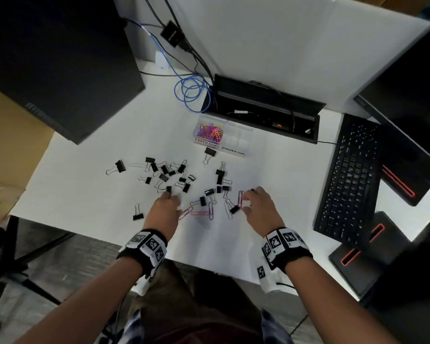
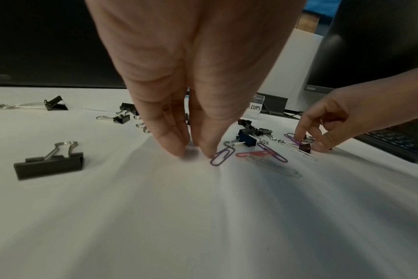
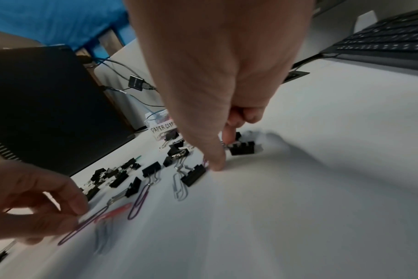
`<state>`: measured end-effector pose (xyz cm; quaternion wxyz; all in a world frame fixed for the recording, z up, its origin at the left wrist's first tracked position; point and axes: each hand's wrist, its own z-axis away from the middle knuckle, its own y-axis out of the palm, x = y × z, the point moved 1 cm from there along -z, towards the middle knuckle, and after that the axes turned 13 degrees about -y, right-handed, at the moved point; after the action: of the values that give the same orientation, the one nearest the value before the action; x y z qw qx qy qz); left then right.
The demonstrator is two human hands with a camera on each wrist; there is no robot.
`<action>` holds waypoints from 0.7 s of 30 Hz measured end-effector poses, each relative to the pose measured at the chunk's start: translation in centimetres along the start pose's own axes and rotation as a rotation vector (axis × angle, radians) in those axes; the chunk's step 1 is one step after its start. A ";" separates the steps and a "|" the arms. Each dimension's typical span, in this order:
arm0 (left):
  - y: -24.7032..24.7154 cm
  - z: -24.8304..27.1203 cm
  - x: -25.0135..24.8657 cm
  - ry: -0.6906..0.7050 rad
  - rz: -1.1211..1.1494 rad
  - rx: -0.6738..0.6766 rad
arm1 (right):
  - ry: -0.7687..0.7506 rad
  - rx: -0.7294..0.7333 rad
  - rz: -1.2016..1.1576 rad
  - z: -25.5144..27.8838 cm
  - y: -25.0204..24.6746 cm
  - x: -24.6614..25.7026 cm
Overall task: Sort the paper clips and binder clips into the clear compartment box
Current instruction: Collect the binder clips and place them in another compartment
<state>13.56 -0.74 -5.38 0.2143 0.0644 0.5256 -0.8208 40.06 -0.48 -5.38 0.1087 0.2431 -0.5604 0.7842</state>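
Observation:
The clear compartment box [image 1: 238, 141] stands at the back of the white table [image 1: 85, 184]. Coloured paper clips [image 1: 210, 132] fill its left compartment; nothing shows in the right one. Black binder clips [image 1: 164, 176] lie scattered in front of it. My left hand [image 1: 171, 199] points down, its fingertips [image 2: 179, 151] touching the table beside a purple paper clip [image 2: 222, 155]. My right hand [image 1: 243, 202] has its index fingertip on a pink paper clip [image 1: 240, 198], with the thumb [image 3: 217, 166] on the table next to a small binder clip [image 3: 193, 176].
A black keyboard [image 1: 350, 180] lies to the right and a black computer tower [image 1: 60, 65] stands at the left. Behind the box are an open cable tray [image 1: 263, 112] and a coiled blue cable [image 1: 191, 93]. Red [image 1: 199, 213] and purple [image 1: 210, 211] paper clips lie between my hands.

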 end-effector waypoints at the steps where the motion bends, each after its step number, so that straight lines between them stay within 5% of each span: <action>1: 0.1 0.1 -0.1 0.011 0.005 -0.005 | -0.001 -0.010 0.001 -0.2 0.0 0.1; 13: 0.1 0.0 -0.8 0.132 -0.017 0.152 | 0.171 -0.160 -0.145 -1.6 0.6 0.0; 21: -0.3 -0.4 -2.0 0.110 0.273 0.254 | 0.212 -0.133 -0.224 -2.6 0.1 1.2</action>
<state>15.23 0.29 -4.67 0.2846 0.2065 0.4149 -0.8392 38.32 1.75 -5.49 0.2698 0.2121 -0.5660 0.7495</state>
